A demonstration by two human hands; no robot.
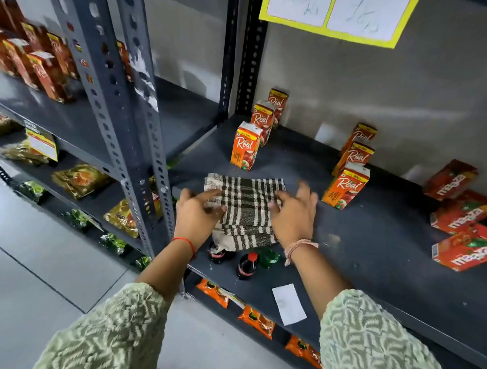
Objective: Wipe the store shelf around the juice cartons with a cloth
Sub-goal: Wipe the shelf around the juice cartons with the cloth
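Both hands rest on the checked cloth [243,204], fingers spread flat, not clenched: left hand [197,212] on its left edge, right hand [294,214] on its right. Cloth lies on the shelf [378,238] front, long axis running front-to-back, overhanging. Juice cartons stand beyond: three behind-left [245,146], three nearer the right hand [347,185]. Three flat cartons [464,216] lie far right.

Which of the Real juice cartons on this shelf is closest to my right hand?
The front carton of the right-hand row, just beyond your right hand. The two behind it and the left row stand farther off.
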